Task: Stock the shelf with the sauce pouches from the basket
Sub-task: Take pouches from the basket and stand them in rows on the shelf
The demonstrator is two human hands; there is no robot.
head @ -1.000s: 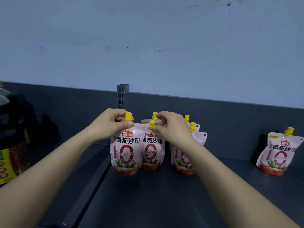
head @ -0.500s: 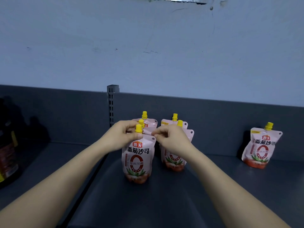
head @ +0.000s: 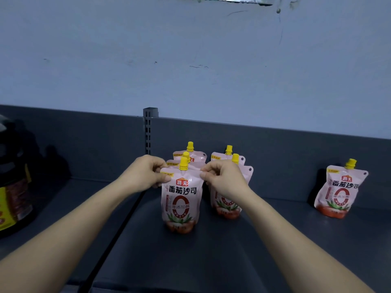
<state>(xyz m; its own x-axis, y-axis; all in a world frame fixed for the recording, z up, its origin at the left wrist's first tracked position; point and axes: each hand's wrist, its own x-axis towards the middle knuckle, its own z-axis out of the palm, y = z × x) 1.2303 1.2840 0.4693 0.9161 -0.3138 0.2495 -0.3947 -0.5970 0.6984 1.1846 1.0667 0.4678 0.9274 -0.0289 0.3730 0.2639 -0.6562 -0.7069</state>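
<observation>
I've got one view, the head cam, sat above the shelf [head: 211, 261] deck, facing fwd & slightly down. The wall [head: 190, 60] fills the top half, the shelf the bottom. It's close in: both forearms run in from the lower corners, and left hand [head: 146, 174] & right hand [head: 222, 178] meet at the front pouch [head: 182, 199] just below frame centre. The oil bottle [head: 14, 187] is clipped by the left edge

The front pouch [head: 181, 199] and lone right pouch [head: 338, 192] read 海天, 番茄沙司, 0, 零添加.
</observation>
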